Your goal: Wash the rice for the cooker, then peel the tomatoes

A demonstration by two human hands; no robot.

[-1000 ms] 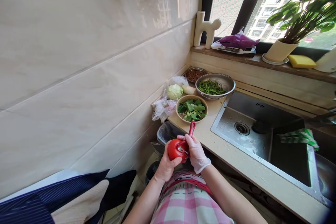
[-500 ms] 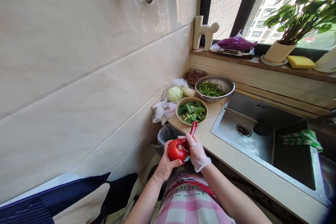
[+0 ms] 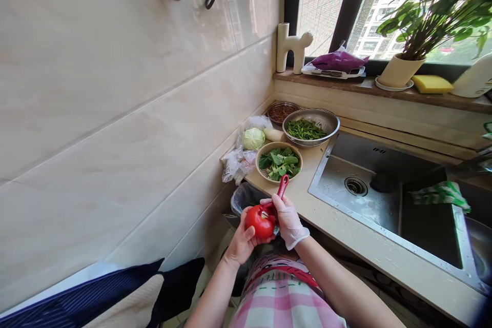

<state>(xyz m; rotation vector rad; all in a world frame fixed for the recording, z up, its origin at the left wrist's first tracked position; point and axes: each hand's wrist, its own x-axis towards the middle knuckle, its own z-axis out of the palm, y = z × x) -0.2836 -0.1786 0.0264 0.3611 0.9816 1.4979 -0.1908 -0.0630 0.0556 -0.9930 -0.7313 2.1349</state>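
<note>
A round red tomato [image 3: 260, 222] is cupped in my left hand [image 3: 241, 242], which is bare, with the thumb laid across its front. My right hand [image 3: 289, 221] wears a thin clear glove and is closed around a red-handled peeler [image 3: 283, 187]. The peeler's handle points up and away from me, and its metal head rests against the tomato's upper right side. Both hands are in front of my apron, above a lined bin [image 3: 246, 196]. The fingers under the tomato are partly hidden.
On the counter stand a basket of leafy greens [image 3: 259, 168], a steel colander [image 3: 333, 125] of green vegetables, a cabbage [image 3: 253, 139] and plastic bags [image 3: 232, 164]. A sink [image 3: 342, 164] lies to the right, with a green-white cloth [image 3: 442, 196]. A tiled wall rises on the left.
My left thumb has moved up onto the tomato's front, and the tomato has turned slightly in my grasp. The peeler stays against it. The view has shifted a little.
</note>
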